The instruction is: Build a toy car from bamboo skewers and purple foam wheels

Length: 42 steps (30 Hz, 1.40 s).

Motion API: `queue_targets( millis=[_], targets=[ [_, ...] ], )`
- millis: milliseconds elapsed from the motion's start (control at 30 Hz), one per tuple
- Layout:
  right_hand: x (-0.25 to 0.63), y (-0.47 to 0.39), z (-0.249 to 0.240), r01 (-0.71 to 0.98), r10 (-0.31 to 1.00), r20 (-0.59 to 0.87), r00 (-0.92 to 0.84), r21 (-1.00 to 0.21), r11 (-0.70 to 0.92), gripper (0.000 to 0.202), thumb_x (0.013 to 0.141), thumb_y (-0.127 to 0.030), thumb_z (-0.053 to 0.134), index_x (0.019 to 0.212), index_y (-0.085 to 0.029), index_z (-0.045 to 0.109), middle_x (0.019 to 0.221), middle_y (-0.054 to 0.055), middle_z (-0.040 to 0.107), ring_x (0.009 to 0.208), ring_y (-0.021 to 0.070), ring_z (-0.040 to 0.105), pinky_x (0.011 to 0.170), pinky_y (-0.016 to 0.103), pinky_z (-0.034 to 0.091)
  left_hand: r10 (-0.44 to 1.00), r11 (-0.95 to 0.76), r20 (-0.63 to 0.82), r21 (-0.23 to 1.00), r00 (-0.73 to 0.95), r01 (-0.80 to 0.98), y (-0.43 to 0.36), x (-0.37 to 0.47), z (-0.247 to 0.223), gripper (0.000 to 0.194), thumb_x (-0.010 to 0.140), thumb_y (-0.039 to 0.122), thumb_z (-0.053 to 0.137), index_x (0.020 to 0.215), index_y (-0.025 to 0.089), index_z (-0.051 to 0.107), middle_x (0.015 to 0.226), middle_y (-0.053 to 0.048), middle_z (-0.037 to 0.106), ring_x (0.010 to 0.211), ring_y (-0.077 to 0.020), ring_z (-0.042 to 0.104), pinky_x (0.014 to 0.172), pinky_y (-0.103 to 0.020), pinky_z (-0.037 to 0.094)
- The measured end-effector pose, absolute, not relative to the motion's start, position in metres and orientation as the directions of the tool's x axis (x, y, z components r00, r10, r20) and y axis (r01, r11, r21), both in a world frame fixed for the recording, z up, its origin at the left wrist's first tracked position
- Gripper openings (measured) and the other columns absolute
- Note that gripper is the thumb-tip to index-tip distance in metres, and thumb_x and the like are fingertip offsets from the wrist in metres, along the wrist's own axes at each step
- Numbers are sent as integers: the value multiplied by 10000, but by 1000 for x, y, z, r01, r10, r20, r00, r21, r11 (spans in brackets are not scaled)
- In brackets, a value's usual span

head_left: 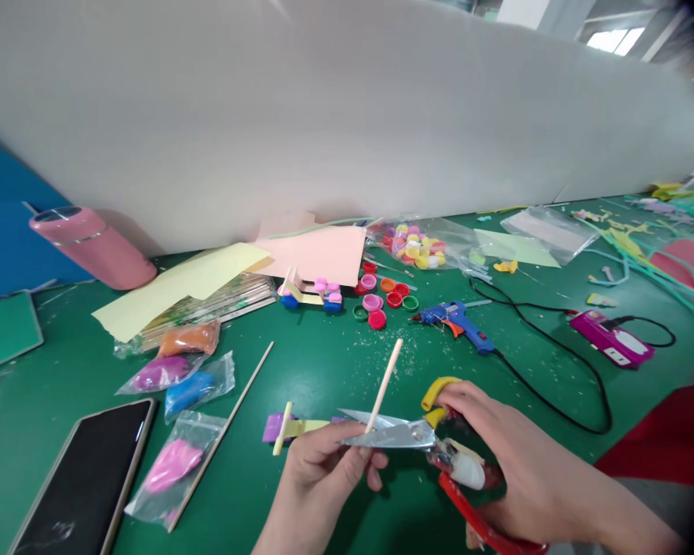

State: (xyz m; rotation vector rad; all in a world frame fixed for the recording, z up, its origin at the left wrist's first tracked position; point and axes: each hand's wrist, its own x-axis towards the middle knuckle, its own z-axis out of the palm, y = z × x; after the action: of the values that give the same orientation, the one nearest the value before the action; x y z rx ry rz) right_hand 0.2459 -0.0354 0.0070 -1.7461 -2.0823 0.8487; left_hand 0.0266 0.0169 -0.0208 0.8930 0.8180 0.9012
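Left fingers point(352, 467) pinch a stick point(385, 384) inside open scissors point(402, 437).

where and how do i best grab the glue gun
Probably by the glue gun's blue handle, coming from the near right: the gun lies flat with its grip slanting that way and its nozzle pointing left. Keep clear of the cord at the handle's end.
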Motion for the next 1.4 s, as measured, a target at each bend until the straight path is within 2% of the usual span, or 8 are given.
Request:
queue_targets(
  millis=[200,367,667,900,1067,1167,1267,1400],
  targets=[
    [244,-33,11,814,960,-190,-206,-577,60,510,584,-306,709,1045,-229,506,1095,72,567,957,252,556,772,313,465,887,290,-177,933,427,-215,18,25,-23,74,687,252,691,704,197,738,556,-26,660,464,-116,567,473,-218,462],
    [241,-30,12,840,937,-281,-208,-542,24,474,551,-363,721,942,-224,492,881,28,585,747,217,556,639,320,453,882,193,-95,966,461,-170,18,22,-28,108,735,253,639,758,203,732,588,-30,648,484,-120,561,465,-218,459],
    [241,-31,0,889,923,-275,-270,-440,129,305,695,-300,529,963,-188,436,841,73,587,734,260,559,575,323,381,868,76,-40,996,495,-52,19,21,-27,154,778,215,565,726,178,706,582,-33,610,485,-115,520,440,-203,427],
    [235,-34,-4,837,902,-318,-293,-541,82,190,730,-294,511,859,-223,390,675,-4,584,512,163,464,453,266,260,871,79,-94,996,482,52,20,23,-26,238,774,213,542,563,146,630,542,-22,557,450,-100,460,410,-193,357],
    [231,-37,-13,806,913,-306,-268,-590,39,172,732,-244,506,850,-229,381,687,-13,574,532,149,446,467,254,268,917,60,-94,993,387,100,17,25,-29,272,773,225,545,512,154,568,498,8,490,460,-99,408,433,-209,306],
    [230,-38,-18,797,928,-286,-239,-604,19,216,717,-214,524,883,-226,387,753,2,582,597,159,473,513,255,300,928,128,-139,990,347,54,16,27,-32,272,771,261,564,520,155,561,509,11,483,485,-105,396,456,-221,295],
    [228,-38,-18,763,925,-295,-241,-647,-8,199,732,-181,514,884,-229,395,742,-10,565,585,146,452,529,247,316,898,279,-219,954,382,-108,14,27,-33,247,759,292,593,559,147,602,507,14,469,519,-114,411,494,-231,305],
    [225,-39,-13,726,912,-306,-275,-688,-12,145,766,-177,493,863,-234,401,731,-21,543,578,136,428,530,240,319,762,573,-302,727,574,-378,13,26,-30,155,759,245,601,689,128,674,446,60,372,440,-73,318,525,-246,332]
  ],
)
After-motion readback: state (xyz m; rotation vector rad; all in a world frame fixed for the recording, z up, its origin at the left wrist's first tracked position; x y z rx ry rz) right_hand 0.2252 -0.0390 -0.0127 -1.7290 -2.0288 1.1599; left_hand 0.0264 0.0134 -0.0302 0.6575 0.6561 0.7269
